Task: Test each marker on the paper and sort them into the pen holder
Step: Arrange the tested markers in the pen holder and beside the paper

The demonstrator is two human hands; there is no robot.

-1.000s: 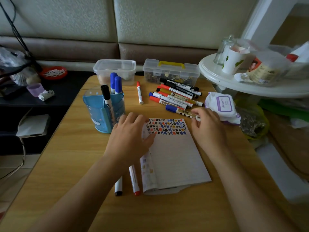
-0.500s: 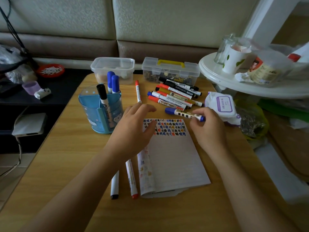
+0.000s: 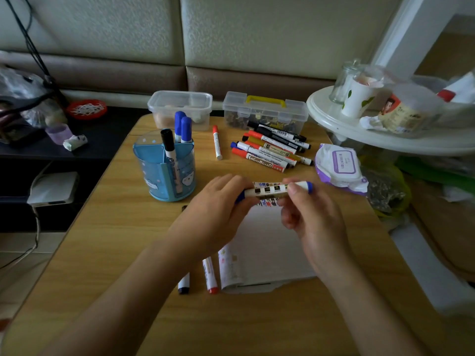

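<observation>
Both hands hold a blue-capped white marker (image 3: 270,190) level above the top of the notebook paper (image 3: 267,250). My left hand (image 3: 218,209) grips its capped left end; my right hand (image 3: 308,214) pinches the barrel near the blue right end. Behind, at left, stands the blue pen holder (image 3: 164,168) with one black and two blue markers in it. A pile of several markers (image 3: 272,151) lies behind the paper, and a single red marker (image 3: 216,142) lies apart to its left. A black marker (image 3: 184,285) and a red marker (image 3: 210,276) lie left of the notebook.
Two clear plastic boxes (image 3: 181,107) (image 3: 264,113) stand at the table's far edge. A wet-wipes pack (image 3: 339,167) lies at right beside a white round side table (image 3: 385,140) with cups and jars. A dark shelf (image 3: 51,150) with clutter is at left.
My right hand lifted the blue marker from the pile's front edge and brought it over the paper. My left hand left the paper and took hold of the marker's left end.
</observation>
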